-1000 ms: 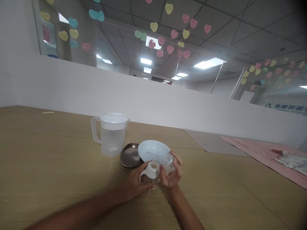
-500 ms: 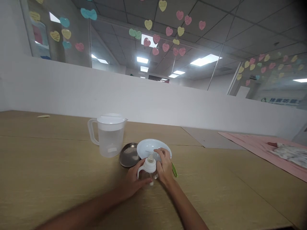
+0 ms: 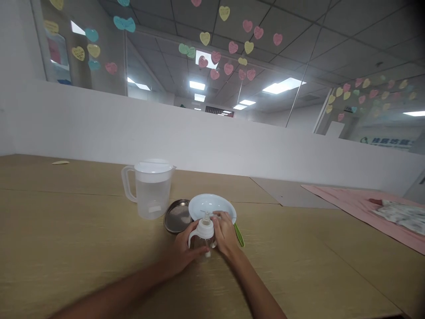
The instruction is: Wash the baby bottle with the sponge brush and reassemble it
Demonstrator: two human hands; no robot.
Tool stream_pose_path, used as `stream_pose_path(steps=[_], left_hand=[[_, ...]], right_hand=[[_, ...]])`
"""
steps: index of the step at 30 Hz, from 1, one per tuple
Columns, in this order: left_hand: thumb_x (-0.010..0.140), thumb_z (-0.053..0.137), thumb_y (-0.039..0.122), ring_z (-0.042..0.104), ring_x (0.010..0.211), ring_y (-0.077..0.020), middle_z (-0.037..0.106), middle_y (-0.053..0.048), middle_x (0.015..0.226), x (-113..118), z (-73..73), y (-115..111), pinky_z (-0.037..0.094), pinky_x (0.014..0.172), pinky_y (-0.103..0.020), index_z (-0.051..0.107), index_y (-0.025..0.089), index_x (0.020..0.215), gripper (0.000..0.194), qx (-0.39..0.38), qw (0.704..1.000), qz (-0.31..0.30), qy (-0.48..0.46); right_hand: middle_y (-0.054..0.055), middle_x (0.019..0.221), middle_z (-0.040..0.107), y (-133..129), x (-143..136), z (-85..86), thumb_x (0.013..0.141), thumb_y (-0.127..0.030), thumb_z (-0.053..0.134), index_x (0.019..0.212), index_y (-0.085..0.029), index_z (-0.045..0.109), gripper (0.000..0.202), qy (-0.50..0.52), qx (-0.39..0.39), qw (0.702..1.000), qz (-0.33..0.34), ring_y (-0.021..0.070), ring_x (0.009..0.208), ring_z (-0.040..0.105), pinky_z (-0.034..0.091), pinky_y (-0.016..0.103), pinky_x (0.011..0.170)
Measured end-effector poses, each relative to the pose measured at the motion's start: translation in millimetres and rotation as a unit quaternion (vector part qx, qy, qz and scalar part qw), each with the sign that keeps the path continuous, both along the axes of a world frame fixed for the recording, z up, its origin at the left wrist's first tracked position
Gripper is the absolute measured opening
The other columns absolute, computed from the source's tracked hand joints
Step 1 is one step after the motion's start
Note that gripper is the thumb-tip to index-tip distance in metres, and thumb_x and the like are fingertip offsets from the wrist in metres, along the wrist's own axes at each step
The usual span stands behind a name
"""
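Note:
A clear baby bottle point(image 3: 205, 228) with a white collar, a white side handle and a pale nipple stands upright in front of me. My left hand point(image 3: 184, 249) is closed round its left side, the thumb across the lower front. On the other side, my right hand point(image 3: 227, 234) has its thumb against the collar and its fingers bent near the nipple, partly hidden behind. Just beyond the bottle is a white bowl point(image 3: 198, 204) with something thin in it that I cannot make out. A shallow steel dish point(image 3: 177, 215) touches the bowl's left side.
A lidded translucent pitcher point(image 3: 152, 197) stands at the left, its handle pointing left. From under the bowl's right side, a green handle point(image 3: 239, 235) sticks out. A pink cloth point(image 3: 352, 199) with patterned fabric on it lies far right. A white wall point(image 3: 212, 144) borders the table.
My right hand's fingers have come down from beside the nipple toward the collar, and its thumb has risen to the collar. The left hand keeps its hold on the bottle.

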State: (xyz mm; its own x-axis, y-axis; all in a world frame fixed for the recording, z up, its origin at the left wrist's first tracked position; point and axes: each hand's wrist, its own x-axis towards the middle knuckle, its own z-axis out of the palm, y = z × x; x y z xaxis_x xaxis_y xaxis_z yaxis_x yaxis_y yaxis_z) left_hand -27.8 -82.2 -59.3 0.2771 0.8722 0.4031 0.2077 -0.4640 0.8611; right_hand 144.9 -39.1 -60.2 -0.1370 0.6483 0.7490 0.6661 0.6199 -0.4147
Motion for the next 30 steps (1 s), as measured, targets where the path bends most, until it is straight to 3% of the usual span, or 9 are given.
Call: stream_pose_path(steps=[5, 10, 15, 19, 24, 30], left_hand=[[0.069, 0.072, 0.042, 0.050, 0.117, -0.0285, 0.056, -0.009, 0.126, -0.6, 1.4, -0.5, 0.036, 0.103, -0.042, 0.043, 0.018, 0.131, 0.072, 0.004, 1.000, -0.001, 0.015], [0.068, 0.073, 0.037, 0.055, 0.109, -0.0259, 0.060, -0.008, 0.120, -0.4, 3.0, 0.0, 0.042, 0.096, -0.037, 0.047, 0.018, 0.127, 0.067, 0.029, 0.999, -0.030, 0.006], [0.063, 0.076, 0.031, 0.058, 0.102, -0.0242, 0.063, -0.006, 0.114, -1.3, 14.4, -4.6, 0.045, 0.090, -0.031, 0.053, 0.017, 0.123, 0.066, 0.017, 0.999, -0.044, 0.017], [0.061, 0.077, 0.029, 0.058, 0.101, -0.0247, 0.066, -0.005, 0.107, -1.0, 20.4, -6.6, 0.045, 0.088, -0.030, 0.058, 0.015, 0.118, 0.062, -0.024, 0.997, -0.071, 0.001], [0.058, 0.078, 0.025, 0.059, 0.096, -0.0234, 0.068, -0.004, 0.100, 0.2, 18.0, -4.3, 0.045, 0.084, -0.029, 0.060, 0.015, 0.116, 0.062, -0.037, 0.995, -0.089, -0.015], [0.058, 0.079, 0.025, 0.057, 0.098, -0.0249, 0.067, -0.005, 0.101, -1.6, 17.6, -1.7, 0.045, 0.084, -0.031, 0.058, 0.014, 0.120, 0.067, -0.068, 0.989, -0.125, -0.033]], right_hand=[[0.005, 0.070, 0.056, -4.4, -2.2, 0.0, 0.096, -0.034, 0.019, 0.070, -0.019, 0.060, 0.050, -0.024, 0.032, 0.999, -0.001, 0.0181, 0.074, 0.047, 0.033, 0.033, 0.073], [0.005, 0.082, 0.055, -14.8, -8.4, 2.6, 0.088, -0.050, 0.036, 0.090, -0.017, 0.055, 0.038, 0.005, 0.076, 0.991, 0.105, 0.0186, 0.078, 0.048, 0.035, 0.033, 0.071], [0.004, 0.083, 0.050, -18.6, -15.4, -2.9, 0.078, -0.043, 0.055, 0.092, -0.017, 0.048, 0.031, 0.064, 0.068, 0.989, 0.112, 0.0172, 0.076, 0.048, 0.039, 0.031, 0.067], [0.003, 0.079, 0.050, -20.9, -15.5, -0.5, 0.080, -0.039, 0.054, 0.089, -0.018, 0.048, 0.024, 0.073, 0.097, 0.983, 0.136, 0.0167, 0.073, 0.048, 0.039, 0.030, 0.064], [0.005, 0.079, 0.053, -23.5, -13.3, 5.1, 0.081, -0.040, 0.051, 0.092, -0.017, 0.051, 0.026, 0.065, 0.115, 0.978, 0.162, 0.0190, 0.074, 0.050, 0.040, 0.033, 0.065], [0.011, 0.096, 0.061, -27.1, -9.9, 11.1, 0.085, -0.038, 0.042, 0.108, -0.015, 0.054, 0.035, 0.032, 0.107, 0.971, 0.209, 0.0237, 0.092, 0.056, 0.045, 0.038, 0.078]])
